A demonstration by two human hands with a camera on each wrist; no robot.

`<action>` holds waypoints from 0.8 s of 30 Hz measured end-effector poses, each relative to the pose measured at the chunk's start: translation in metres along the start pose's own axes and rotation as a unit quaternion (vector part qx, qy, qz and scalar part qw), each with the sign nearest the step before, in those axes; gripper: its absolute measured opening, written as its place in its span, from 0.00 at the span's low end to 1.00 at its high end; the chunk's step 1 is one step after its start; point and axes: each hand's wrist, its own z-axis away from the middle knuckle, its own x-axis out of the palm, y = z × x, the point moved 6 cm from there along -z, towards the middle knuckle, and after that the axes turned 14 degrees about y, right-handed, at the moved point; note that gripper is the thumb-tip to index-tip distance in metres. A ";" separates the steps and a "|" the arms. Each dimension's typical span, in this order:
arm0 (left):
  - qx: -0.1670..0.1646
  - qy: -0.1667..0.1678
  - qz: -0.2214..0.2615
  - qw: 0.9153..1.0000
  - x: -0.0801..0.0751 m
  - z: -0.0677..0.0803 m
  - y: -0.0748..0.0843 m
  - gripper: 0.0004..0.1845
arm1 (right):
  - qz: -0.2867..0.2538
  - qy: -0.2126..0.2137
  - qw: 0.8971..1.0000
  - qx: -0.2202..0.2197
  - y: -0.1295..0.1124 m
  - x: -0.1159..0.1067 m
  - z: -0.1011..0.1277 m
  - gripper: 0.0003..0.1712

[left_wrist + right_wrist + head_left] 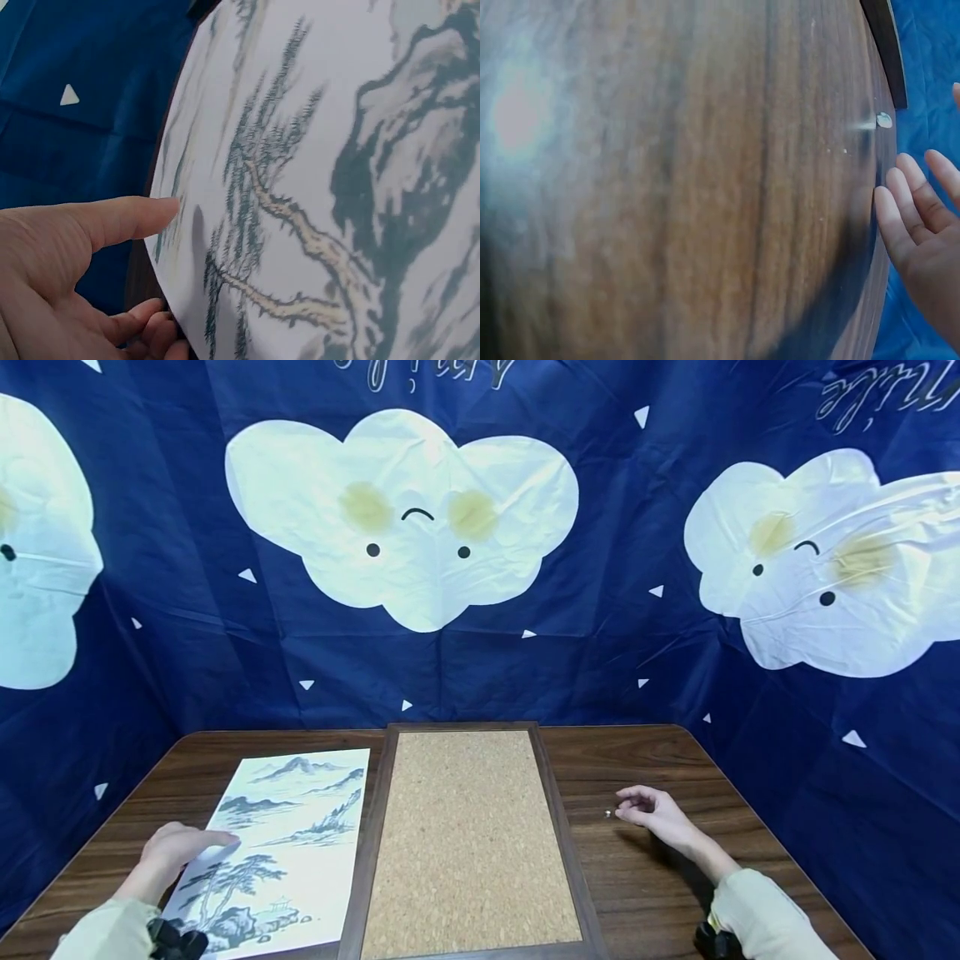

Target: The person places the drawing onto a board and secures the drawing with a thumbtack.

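— At the right hand [651, 810], what lies nearest?
— A tiny pin [607, 813], just beside its loosely spread fingertips, at nine o'clock.
— And the left hand [176, 850]?
— It pinches the landscape print's [288, 843] left edge; the print's long axis runs twelve to six beside the corkboard [467, 843] on the surface [637, 893].

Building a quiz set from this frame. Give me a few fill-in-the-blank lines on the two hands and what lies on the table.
The left hand pinches the edge of the ____ print.
The cork board lies to the ____ of the print.
The right hand hovers just right of a small ____ on the table.

Missing words: landscape; right; pin
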 end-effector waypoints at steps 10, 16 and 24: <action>-0.006 0.007 -0.068 0.998 -0.001 0.011 0.010 0.47 | 0.022 -0.016 1.000 0.008 0.008 0.010 -0.009 0.16; -0.009 0.009 -0.083 0.996 -0.001 0.011 0.011 0.47 | 0.048 -0.014 0.999 -0.001 0.007 0.015 -0.013 0.15; -0.003 0.008 -0.049 0.999 -0.004 0.010 0.011 0.44 | 0.115 -0.007 0.993 -0.006 -0.003 0.019 -0.016 0.09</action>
